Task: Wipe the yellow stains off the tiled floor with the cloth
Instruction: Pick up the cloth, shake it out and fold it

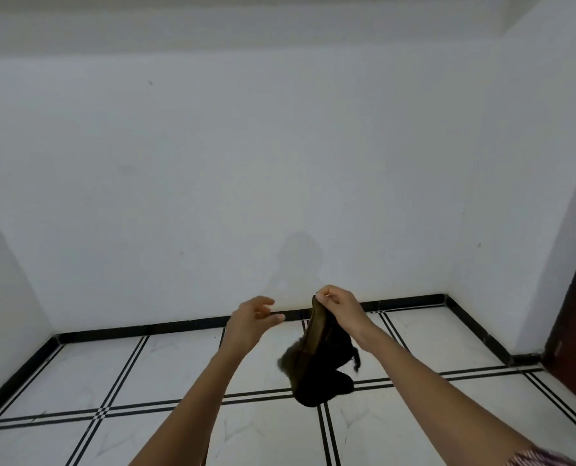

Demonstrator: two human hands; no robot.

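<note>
— Above the floor, what hangs there?

— A dark brown, limp, crumpled cloth [316, 368], soft and bunched at its lower end, with a lighter olive edge running up to the top. It dangles clear of the white marble-look tiled floor [165, 375], which is crossed by paired black lines.

— Who holds it?

— The right hand [338, 309] pinches its top edge between thumb and fingers, wrist bent down, forearm bare and stretched forward.

— And the other?

— The left hand [251, 319] is just beside the cloth, apart from it, fingers spread and curled, grasping nothing.

— Behind them?

— A plain white wall [212, 179] with a glossy black skirting strip [145, 328] along its foot.
</note>
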